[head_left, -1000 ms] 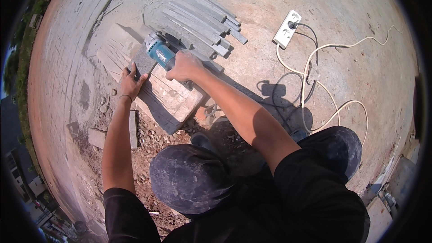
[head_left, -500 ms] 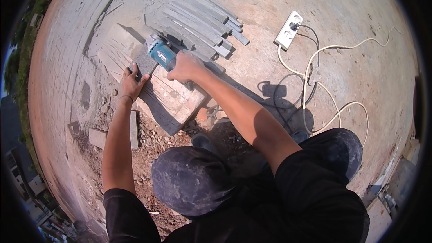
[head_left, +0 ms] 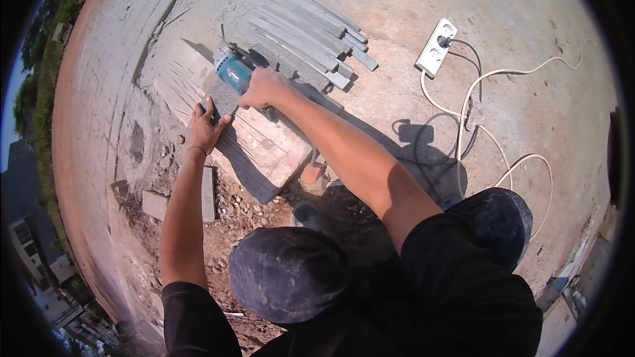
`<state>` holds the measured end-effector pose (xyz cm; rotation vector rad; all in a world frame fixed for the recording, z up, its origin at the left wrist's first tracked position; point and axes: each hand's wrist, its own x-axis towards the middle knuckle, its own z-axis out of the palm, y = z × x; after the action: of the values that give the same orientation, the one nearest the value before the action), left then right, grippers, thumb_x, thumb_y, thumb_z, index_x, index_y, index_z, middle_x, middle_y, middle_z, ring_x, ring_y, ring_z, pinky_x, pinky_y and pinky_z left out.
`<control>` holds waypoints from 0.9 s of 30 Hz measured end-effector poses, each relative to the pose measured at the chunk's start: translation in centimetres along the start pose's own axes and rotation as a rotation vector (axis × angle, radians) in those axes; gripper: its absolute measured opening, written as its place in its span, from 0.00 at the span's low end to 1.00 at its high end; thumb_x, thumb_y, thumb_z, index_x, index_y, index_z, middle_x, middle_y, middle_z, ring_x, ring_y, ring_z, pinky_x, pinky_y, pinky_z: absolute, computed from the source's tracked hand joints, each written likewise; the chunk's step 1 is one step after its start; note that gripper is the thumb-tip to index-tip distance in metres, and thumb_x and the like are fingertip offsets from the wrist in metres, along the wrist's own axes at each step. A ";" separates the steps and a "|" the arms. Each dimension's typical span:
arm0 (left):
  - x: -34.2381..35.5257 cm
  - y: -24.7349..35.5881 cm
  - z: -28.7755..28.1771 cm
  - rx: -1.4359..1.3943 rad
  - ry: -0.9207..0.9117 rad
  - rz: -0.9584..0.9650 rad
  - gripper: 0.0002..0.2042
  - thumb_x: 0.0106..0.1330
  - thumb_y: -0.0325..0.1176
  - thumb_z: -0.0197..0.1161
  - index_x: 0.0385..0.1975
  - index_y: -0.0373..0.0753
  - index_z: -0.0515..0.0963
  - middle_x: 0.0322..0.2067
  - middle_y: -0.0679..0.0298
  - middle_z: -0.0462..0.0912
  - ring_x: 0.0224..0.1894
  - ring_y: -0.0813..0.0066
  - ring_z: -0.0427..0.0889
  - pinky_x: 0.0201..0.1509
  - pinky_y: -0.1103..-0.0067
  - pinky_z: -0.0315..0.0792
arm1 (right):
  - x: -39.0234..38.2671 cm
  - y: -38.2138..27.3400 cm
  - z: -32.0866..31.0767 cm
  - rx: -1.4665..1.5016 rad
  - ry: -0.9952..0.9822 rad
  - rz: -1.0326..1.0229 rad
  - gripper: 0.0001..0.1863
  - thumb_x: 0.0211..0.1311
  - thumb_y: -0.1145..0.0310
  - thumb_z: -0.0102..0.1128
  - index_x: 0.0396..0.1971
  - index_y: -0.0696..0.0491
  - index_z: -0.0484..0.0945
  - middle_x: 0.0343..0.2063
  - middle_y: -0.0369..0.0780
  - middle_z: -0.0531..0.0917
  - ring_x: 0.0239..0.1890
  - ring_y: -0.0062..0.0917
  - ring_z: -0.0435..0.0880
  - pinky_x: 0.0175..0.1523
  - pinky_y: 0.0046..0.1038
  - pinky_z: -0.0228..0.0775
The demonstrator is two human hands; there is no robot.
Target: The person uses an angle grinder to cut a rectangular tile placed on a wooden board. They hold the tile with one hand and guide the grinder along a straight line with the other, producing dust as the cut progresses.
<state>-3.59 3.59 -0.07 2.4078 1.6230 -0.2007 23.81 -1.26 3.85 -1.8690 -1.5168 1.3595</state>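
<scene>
My right hand [head_left: 263, 88] is wrapped round the rear of a teal angle grinder [head_left: 233, 74], whose grey metal head points to the far left. The grinder lies over a flat grey stone slab [head_left: 225, 96], and its disc's contact with the stone is hard to make out. Fingers and thumb of my left hand [head_left: 208, 129] hold the near end of that slab. Beneath it is a large pale block [head_left: 271, 145] with many scored lines across its top. Grey stone strips [head_left: 311, 26] are laid side by side just beyond the grinder.
To the right, a white power strip [head_left: 433, 53] holds a dark plug, and a cream cable [head_left: 486, 79] loops over the concrete. Rubble [head_left: 221, 251] and small blocks [head_left: 155, 203] lie near my left forearm. My knees [head_left: 288, 274] are close to the pale block.
My right hand and the grinder have moved farther away and slightly left over the slab. Dust around the grinder's head looks thinner. The whole view has shifted a little.
</scene>
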 end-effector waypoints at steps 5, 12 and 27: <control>-0.3 0.1 0.0 0.030 0.024 0.012 0.44 0.60 0.61 0.63 0.69 0.35 0.61 0.62 0.39 0.62 0.64 0.42 0.62 0.66 0.63 0.63 | 1.7 -0.9 0.5 -0.007 0.026 0.010 0.35 0.36 0.54 0.73 0.44 0.64 0.81 0.46 0.54 0.84 0.50 0.40 0.85 0.53 0.35 0.77; -0.3 0.1 0.0 0.031 0.006 0.002 0.44 0.61 0.63 0.60 0.69 0.36 0.61 0.63 0.39 0.61 0.65 0.42 0.62 0.65 0.63 0.64 | 4.3 -1.9 1.0 -0.066 0.054 0.002 0.34 0.36 0.53 0.72 0.43 0.63 0.82 0.46 0.53 0.84 0.49 0.39 0.85 0.53 0.35 0.77; -7.8 17.3 2.9 -0.787 0.261 -0.019 0.38 0.58 0.48 0.72 0.62 0.28 0.69 0.55 0.45 0.78 0.57 0.56 0.79 0.59 0.72 0.71 | -1.5 1.5 -4.1 0.012 0.247 0.031 0.35 0.35 0.54 0.71 0.42 0.64 0.78 0.35 0.51 0.85 0.38 0.37 0.85 0.45 0.32 0.75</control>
<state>9.52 -10.42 0.98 1.8446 1.4395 0.6530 28.14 -2.06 5.22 -1.9768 -1.3577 1.0994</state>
